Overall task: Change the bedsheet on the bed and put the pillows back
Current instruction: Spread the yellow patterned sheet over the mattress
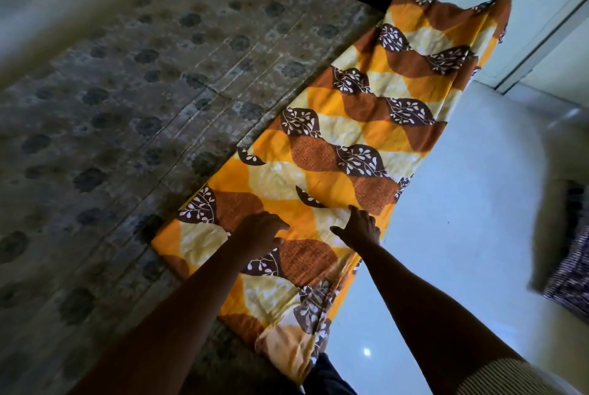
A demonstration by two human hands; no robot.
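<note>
On mattress (111, 91), folded bedsheet (350, 126) (under both hands (259, 230) (360, 230))

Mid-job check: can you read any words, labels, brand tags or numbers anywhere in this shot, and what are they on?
No readable text anywhere in this view.
Orange, brown and cream leaf-print bedsheet: pattern only, no tag or label showing.
Grey flower-print quilted mattress: pattern only.
Dark striped cloth at the right edge: blurred, nothing legible.

Dim, bluish room light, a small glare spot on the floor (367, 352), edges blurred and warped
</note>
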